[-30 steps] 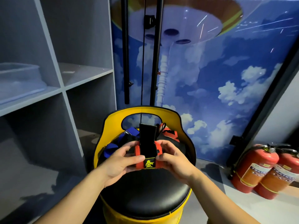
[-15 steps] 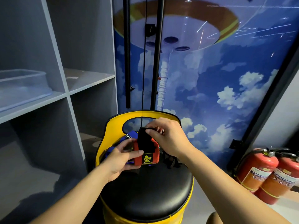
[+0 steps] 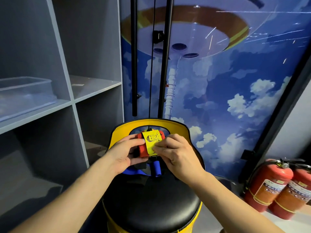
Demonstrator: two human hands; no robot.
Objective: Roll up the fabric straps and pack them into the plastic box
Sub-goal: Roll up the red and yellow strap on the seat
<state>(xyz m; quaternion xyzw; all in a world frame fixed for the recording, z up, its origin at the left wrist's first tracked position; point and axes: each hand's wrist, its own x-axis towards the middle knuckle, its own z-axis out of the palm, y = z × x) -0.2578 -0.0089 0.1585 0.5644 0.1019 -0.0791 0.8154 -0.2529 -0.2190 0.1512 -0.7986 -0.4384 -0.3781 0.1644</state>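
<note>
Rolled strap held over a stool, ready for packing.

Nearest, a black stool seat (image 3: 151, 206) is seen, with a blue strap (image 3: 156, 169) lying loose at its back. Just above, the red strap roll (image 3: 143, 147), its long axis running left to right, is gripped by the left hand (image 3: 124, 152), while its yellow tab (image 3: 152, 142) is pressed down by the right hand (image 3: 176, 155), fingers laid fairly flat. Farther off, up and to the left on a shelf, the plastic box (image 3: 25, 91) stands, so the left hand is judged nearer. Half a second earlier a black tail was being pulled upward; now it is closed over.
</note>
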